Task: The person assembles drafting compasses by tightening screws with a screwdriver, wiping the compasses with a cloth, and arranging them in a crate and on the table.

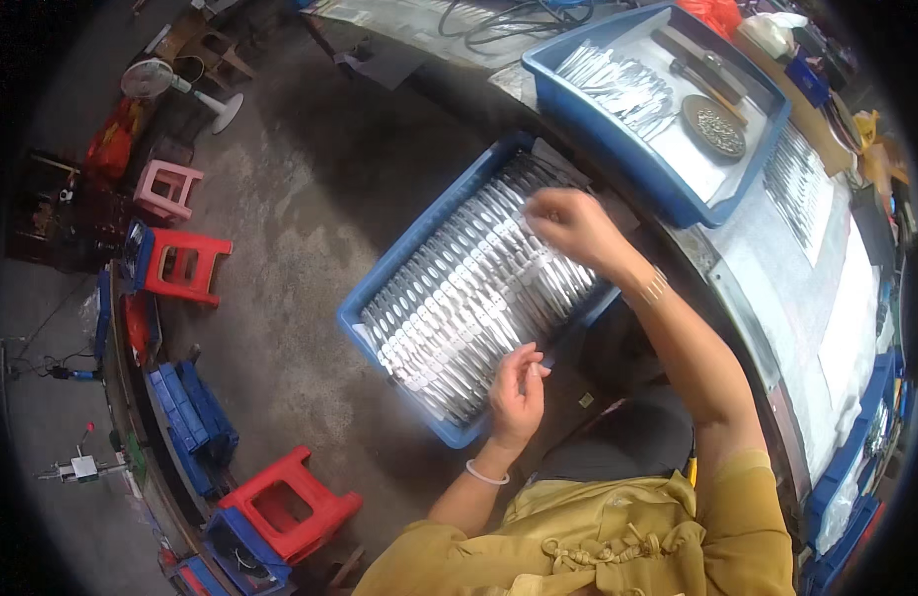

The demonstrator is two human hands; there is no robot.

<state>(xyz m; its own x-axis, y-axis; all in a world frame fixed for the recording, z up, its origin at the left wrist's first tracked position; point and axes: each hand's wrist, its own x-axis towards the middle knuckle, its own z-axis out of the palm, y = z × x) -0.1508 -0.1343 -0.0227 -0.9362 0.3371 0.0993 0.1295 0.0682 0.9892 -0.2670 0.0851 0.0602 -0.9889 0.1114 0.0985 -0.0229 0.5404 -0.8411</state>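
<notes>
A blue plastic crate (387,260) in front of me holds tightly packed rows of shiny metal pieces (459,283) with oval openings, which look like flat handles. My right hand (576,226) is above the crate's far right part, its fingers curled down; whatever lies between them, if anything, is hidden. By the crate's near right edge is my left hand (519,395), palm turned partly up. Its fingers are loosely bent, the thumb stands apart, and nothing shows in it.
On the workbench (742,298) at right, a blue tray (638,164) holds loose metal strips (618,84), a hammer-like tool (712,74) and a round dish (714,127) of small parts. Red stools (290,502) and a white fan (149,79) stand at left.
</notes>
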